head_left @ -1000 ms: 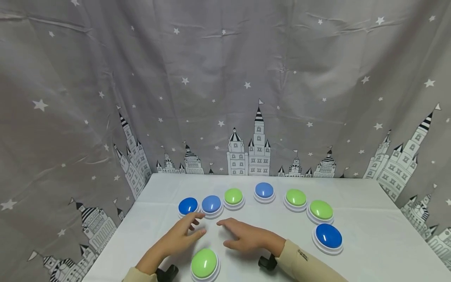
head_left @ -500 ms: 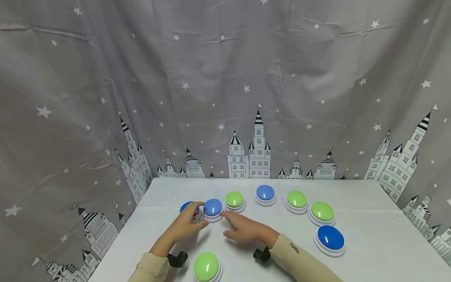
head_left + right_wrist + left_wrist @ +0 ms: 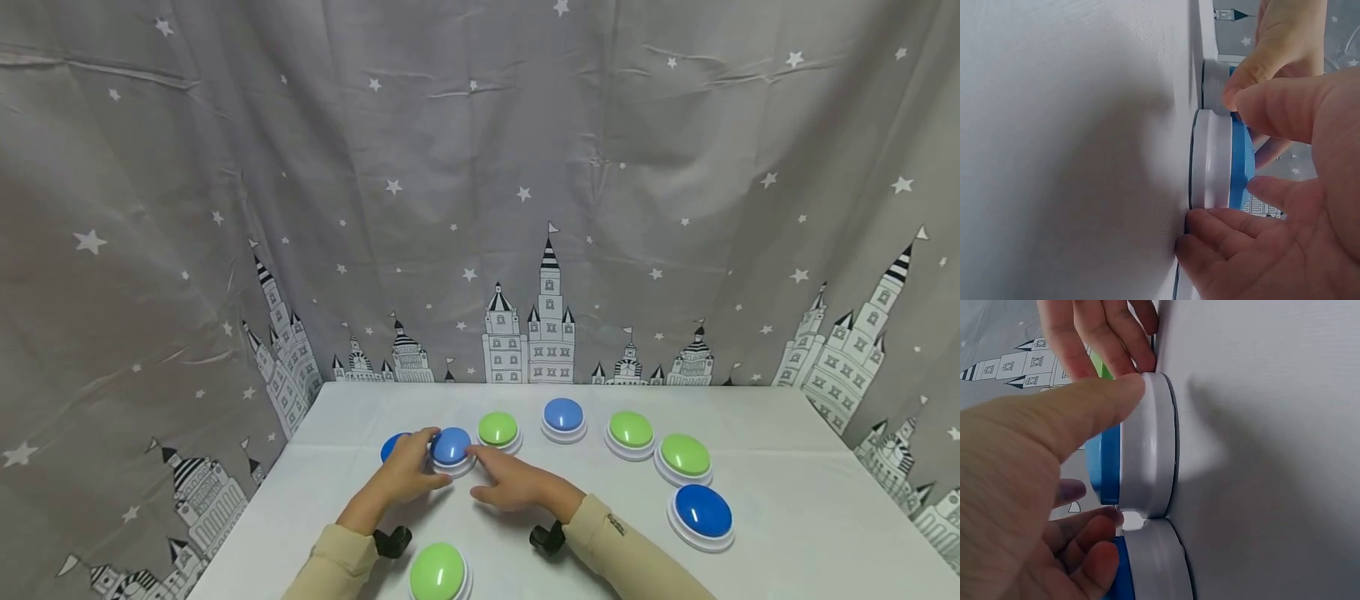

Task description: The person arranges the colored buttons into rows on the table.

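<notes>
Left hand (image 3: 408, 468) and right hand (image 3: 517, 483) bare; beige left sleeve (image 3: 337, 560) at seven o'clock, beige right sleeve (image 3: 630, 550) at five — small dark marking (image 3: 616, 524) near its cuff. Black left wrist piece (image 3: 392, 542) at the cuff's three o'clock, black right wrist piece (image 3: 547, 540) at eight.

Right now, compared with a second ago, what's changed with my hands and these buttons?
Your left hand moved forward and to its right, and your right hand moved forward. They now flank the light blue button next to the dark blue one on the left. I can't tell whether either has a firm hold. That button and the other buttons stayed put on the white table.
</notes>
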A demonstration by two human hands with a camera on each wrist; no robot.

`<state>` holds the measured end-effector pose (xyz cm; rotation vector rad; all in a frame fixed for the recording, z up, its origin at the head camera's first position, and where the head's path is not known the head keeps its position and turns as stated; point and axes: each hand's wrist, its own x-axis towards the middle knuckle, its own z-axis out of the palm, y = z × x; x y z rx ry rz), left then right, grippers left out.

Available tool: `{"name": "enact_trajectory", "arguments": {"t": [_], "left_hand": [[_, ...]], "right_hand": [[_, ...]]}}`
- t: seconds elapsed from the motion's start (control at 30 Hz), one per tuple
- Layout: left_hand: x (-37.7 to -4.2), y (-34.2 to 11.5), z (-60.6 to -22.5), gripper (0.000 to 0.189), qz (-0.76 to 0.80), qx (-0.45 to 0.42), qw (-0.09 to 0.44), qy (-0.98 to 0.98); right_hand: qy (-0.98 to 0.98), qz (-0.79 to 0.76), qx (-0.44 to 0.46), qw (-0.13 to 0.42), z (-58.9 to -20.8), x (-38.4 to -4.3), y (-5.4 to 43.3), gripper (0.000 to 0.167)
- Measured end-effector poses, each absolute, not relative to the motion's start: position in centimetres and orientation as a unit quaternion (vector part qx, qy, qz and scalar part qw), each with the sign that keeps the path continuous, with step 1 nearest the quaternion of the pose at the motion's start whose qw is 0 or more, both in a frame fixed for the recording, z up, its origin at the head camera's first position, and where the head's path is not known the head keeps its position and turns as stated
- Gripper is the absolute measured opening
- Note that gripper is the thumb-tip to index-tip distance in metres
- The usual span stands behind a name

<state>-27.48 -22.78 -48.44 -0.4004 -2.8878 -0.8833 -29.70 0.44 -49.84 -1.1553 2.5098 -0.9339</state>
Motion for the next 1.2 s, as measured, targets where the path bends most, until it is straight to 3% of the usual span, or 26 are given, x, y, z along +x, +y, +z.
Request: {"name": "enact_trajectory", "arguments": {"t": [0.43, 0.7, 1.2], "left_hand": [[-28.6, -21.9, -49.2, 0.077, -0.204, -0.124, 0.066, -0.969], [-28.1, -22.1, -50.2, 0.074, -0.226, -0.121, 0.094, -0.962], [-25.9, -22.6, -50.1, 0.073, -0.254, -0.152, 0.113, -0.949]], "right_hand": [[0.851, -0.324, -0.395, 0.118, -49.9, -29.6, 0.0, 0.075], [0.849, -0.323, -0.408, 0.091, -50.7, -29.5, 0.6, 0.078], [0.831, -0.343, -0.430, 0.079, -50.4, -27.7, 2.2, 0.065]]}}
